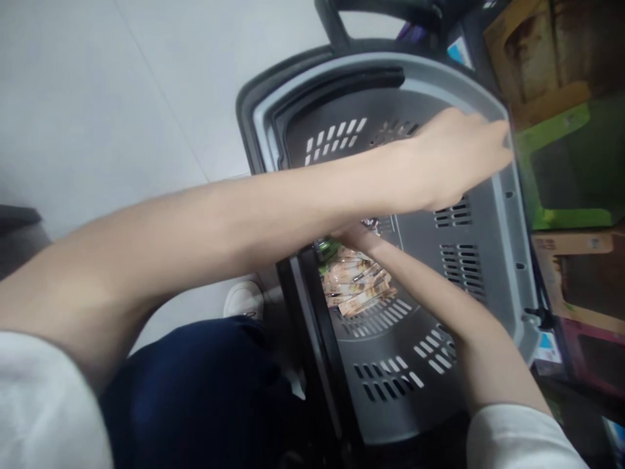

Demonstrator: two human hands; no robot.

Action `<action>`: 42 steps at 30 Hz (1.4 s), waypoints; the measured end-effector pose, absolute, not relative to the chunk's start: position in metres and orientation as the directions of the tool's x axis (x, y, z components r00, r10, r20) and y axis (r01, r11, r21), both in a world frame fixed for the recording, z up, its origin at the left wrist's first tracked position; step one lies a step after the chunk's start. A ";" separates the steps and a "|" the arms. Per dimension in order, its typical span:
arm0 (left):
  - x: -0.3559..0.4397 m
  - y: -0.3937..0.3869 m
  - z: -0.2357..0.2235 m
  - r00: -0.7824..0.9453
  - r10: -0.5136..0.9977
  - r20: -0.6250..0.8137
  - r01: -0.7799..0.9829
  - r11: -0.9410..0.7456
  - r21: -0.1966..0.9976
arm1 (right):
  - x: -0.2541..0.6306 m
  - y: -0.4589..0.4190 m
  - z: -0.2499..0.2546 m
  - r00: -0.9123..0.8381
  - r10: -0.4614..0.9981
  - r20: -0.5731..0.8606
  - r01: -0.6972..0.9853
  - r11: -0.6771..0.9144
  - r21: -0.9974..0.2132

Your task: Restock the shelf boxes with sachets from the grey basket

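Note:
A grey plastic shopping basket (415,391) with slotted walls and a black frame stands before me. My left arm stretches across its opening. My left hand (452,156) is over the right-hand side, its blurred fingers curled closed beside the rim; what they hold, if anything, is hidden. Lower down, inside the basket, is my right hand (352,237), with its fingers concealed beneath my left forearm. Close to it lie several beige printed packets (359,280) and a green shiny package (327,249), partly covered.
Brown and green boxed goods (561,163) line the right side, close to the basket rim. A black handle (336,26) rises at the basket's far end. Pale floor (97,98) extends to the left, and a white shoe (244,299) is near the basket.

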State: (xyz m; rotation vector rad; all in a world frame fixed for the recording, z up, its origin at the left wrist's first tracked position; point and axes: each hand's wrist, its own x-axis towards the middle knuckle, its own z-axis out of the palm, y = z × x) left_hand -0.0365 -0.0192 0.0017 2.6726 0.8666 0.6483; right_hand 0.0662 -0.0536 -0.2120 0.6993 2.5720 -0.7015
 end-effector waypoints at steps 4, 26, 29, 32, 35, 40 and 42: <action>-0.038 -0.022 0.008 0.732 0.611 0.302 0.504 -0.783 0.364 | 0.073 -0.060 -0.234 -0.760 0.379 -0.528 0.566 0.785 -0.251; -0.035 -0.015 0.005 0.689 0.696 0.200 0.602 -0.704 0.377 | 0.135 -0.068 -0.065 -0.488 0.682 -0.544 0.872 0.410 -0.268; -0.035 -0.016 0.013 0.672 0.726 0.146 0.609 -0.654 0.449 | 0.157 -0.077 -0.032 -0.413 0.840 -0.354 0.839 0.199 -0.507; -0.036 -0.015 0.021 0.587 0.780 0.217 0.561 -0.585 0.585 | 0.170 -0.089 -0.014 -0.220 0.928 -0.300 0.606 -0.111 -0.788; -0.035 -0.012 0.027 0.435 0.845 0.311 0.429 -0.498 0.753 | 0.173 -0.094 -0.004 -0.082 0.937 -0.340 0.248 -0.312 -0.917; -0.026 -0.010 0.022 0.614 0.786 -0.077 0.193 -0.055 0.980 | 0.164 -0.098 0.002 -0.033 0.948 -0.318 0.001 -0.318 -0.948; -0.021 -0.014 0.017 0.705 0.702 -0.103 0.159 -0.014 0.987 | 0.159 -0.103 0.001 -0.078 0.942 -0.327 -0.046 -0.331 -0.942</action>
